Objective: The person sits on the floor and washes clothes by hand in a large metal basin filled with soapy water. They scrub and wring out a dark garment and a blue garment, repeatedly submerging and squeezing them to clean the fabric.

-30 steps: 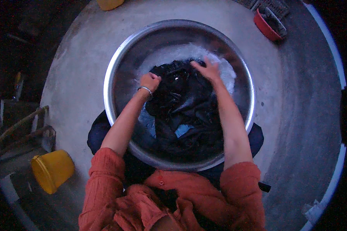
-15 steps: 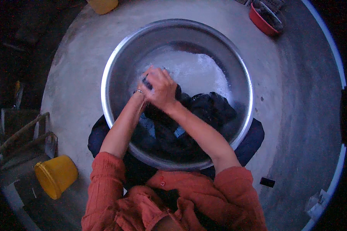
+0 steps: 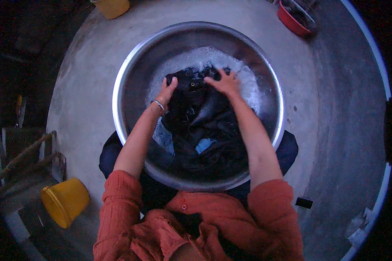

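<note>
Dark clothing (image 3: 200, 126) is heaped in soapy water inside a wide metal basin (image 3: 126, 78) that is set on a concrete floor (image 3: 87, 87), and the heap fills the middle and near half of the basin, with white suds (image 3: 248, 87) seen along its far edge. A patch of blue fabric (image 3: 204, 144) shows within the heap on the near side. Near left on the floor a yellow bucket (image 3: 65, 201) is lying; far right a red tub (image 3: 292, 21) is seen, and a second yellow container (image 3: 112, 7) far left. The left hand (image 3: 165, 92) is closed on the far left edge of the cloth, a bangle (image 3: 158, 104) worn at its wrist. The right hand (image 3: 224, 82) is laid on the far edge with its fingers spread, pressing rather than clasping. The scrubbing stage appears to be in hand; for the next stroke, the cloth would need to be gathered and rubbed against itself.
</note>
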Motion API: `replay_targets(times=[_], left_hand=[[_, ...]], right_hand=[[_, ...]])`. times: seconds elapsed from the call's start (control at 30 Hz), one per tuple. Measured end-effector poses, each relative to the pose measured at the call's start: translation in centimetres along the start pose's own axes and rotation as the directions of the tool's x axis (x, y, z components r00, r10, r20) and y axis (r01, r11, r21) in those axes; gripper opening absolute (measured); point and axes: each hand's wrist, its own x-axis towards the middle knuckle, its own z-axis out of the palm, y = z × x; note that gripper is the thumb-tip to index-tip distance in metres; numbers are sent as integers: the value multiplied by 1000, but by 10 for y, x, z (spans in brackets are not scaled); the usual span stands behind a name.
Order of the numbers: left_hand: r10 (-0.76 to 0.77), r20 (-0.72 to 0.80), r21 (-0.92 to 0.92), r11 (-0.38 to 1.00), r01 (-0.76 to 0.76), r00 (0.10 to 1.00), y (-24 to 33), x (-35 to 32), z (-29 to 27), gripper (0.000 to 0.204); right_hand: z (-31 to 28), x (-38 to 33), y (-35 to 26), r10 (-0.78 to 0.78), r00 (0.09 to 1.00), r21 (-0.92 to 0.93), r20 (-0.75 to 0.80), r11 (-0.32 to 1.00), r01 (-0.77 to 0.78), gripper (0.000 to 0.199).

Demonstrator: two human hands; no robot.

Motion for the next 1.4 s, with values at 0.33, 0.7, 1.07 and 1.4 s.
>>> replay_targets(times=[0.33, 0.7, 1.07, 1.4], left_hand=[[97, 326, -490, 868, 80, 940, 9, -3, -29, 51], [-100, 102, -221, 968, 121, 990, 28, -26, 25, 54], [-146, 244, -377, 897, 232, 959, -9, 35, -9, 69], [14, 16, -401, 916, -7, 1000, 9, -11, 5, 31]], right_hand=[[-2, -122, -120, -607, 658, 438, -445, 493, 752, 17], [-4, 15, -31, -132, 978, 348, -158, 920, 181, 33], [50, 8, -28, -403, 914, 480, -52, 792, 377, 45], [1, -79, -99, -425, 720, 511, -549, 512, 691, 13]])
